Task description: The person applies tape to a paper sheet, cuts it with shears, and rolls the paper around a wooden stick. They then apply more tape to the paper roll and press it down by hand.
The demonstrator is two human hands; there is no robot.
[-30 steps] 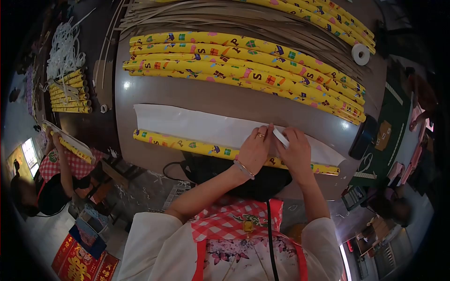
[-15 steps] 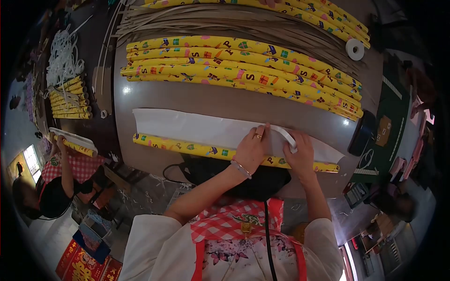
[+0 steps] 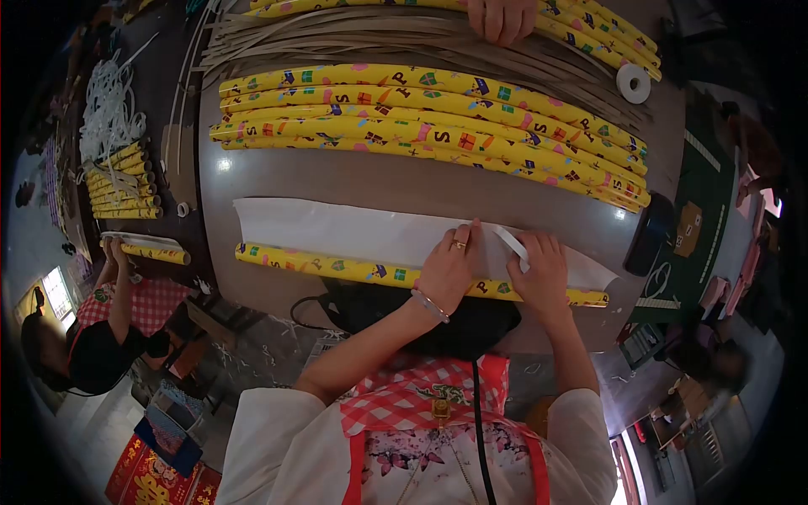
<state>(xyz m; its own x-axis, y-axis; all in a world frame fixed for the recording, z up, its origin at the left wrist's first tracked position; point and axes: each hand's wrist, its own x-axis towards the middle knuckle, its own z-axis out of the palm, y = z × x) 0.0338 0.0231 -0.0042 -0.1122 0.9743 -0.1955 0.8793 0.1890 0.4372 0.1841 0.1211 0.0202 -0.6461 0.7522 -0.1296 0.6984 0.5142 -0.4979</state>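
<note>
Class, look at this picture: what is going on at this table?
A person presses the left hand flat on a white paper sheet whose near edge is rolled into a yellow patterned tube. The right hand pinches a white strip at the sheet. Finished yellow rolls lie stacked further back on the round table. Another person's hand rests at the far edge, and a co-worker handles a roll on the left.

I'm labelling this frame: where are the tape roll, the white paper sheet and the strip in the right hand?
tape roll (image 3: 633, 83), head view, on its white ring face.
white paper sheet (image 3: 337, 227), head view, on its bare left half.
strip (image 3: 512, 243), head view, mid-length, above the right hand (image 3: 543, 273).
</note>
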